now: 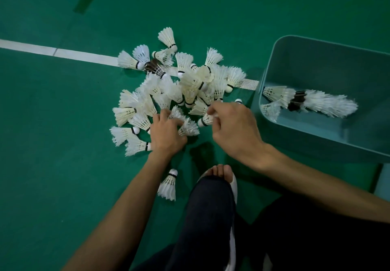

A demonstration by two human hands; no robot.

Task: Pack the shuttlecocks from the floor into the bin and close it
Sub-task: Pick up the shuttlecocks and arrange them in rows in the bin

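Head view: teal bin [312,64] holds stacked shuttlecocks [320,102].

The smooth green court floor [63,106] carries a white painted line [84,56] that ends in a silvery cross-hatched strip [250,84]. The heaped white feather shuttlecocks [190,89] have black bands beside white corks. One dark brown feathered shuttlecock [154,66] lies among them. The rectangular plastic bin [337,59] is pale teal.
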